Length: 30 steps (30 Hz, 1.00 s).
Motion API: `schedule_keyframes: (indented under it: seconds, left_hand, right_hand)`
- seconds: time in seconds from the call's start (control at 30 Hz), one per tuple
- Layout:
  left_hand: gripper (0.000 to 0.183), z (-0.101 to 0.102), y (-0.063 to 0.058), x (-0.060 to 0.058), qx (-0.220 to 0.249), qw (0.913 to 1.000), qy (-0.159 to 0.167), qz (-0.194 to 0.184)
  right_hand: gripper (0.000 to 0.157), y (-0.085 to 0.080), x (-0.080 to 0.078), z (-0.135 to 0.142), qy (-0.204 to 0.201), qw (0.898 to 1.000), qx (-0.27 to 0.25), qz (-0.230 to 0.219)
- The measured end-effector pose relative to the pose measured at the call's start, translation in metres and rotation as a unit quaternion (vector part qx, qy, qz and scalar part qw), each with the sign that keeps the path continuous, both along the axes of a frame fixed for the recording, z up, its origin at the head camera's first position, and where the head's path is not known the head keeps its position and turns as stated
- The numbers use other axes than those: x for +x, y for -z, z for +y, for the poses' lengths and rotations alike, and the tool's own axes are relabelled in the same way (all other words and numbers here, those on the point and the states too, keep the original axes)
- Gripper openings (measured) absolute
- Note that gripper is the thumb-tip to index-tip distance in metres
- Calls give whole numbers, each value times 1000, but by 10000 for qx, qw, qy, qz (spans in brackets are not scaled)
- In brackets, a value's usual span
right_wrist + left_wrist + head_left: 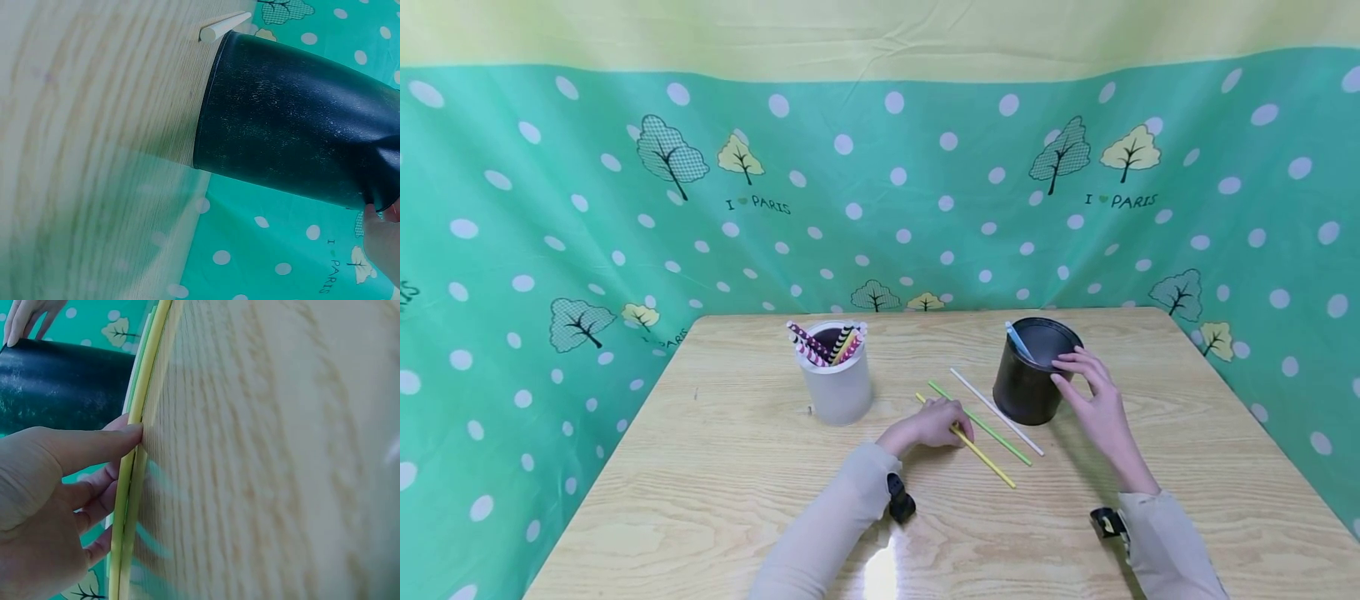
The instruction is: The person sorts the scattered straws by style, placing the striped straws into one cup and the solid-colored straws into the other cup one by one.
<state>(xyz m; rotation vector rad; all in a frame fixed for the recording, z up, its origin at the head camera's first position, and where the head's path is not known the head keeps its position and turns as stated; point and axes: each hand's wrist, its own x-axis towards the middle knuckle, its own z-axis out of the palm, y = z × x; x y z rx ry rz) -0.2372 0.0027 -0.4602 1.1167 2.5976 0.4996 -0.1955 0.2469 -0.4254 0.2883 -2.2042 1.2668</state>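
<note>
My left hand (936,423) is low over the table, its thumb and fingers pinching a thin yellow straw (989,467). In the left wrist view the thumb presses the near side of the yellow straw (147,369), with fingers behind it. A green straw (1011,448) and a white straw (1022,435) lie slanted alongside on the wood. At the right stands a black cup (1026,392) with a blue straw (1017,340) leaning inside. My right hand (1093,400) holds the cup's rim between thumb and fingers. Only the thumb side shows in the right wrist view.
A frosted white cup (838,396) full of patterned straws (808,342) stands left of the left hand. The wooden table (700,483) ends at a green dotted cloth (880,208) behind and at both sides. Black straps circle both wrists.
</note>
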Motion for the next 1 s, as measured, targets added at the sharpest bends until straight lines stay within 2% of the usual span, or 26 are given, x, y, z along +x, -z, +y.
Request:
schedule_keyframes:
  seconds: [0.37,0.57,0.77,1.0]
  left_hand:
    - [8,-1,1,-1,132,9999,-62,63]
    - [9,-3,5,-3,519,9986,-82,20]
    - [10,-4,7,-5,1017,9948,-58,-88]
    - [10,-5,2,-5,1498,9887,-20,-38]
  right_hand:
    - [21,0,-1,1,-16,10000,-13,-33]
    - [20,-5,3,-2,-49,10000,-26,-38]
    - [21,-1,0,0,-31,10000,1,-5]
    - [22,-1,1,0,-45,9999,12,-131]
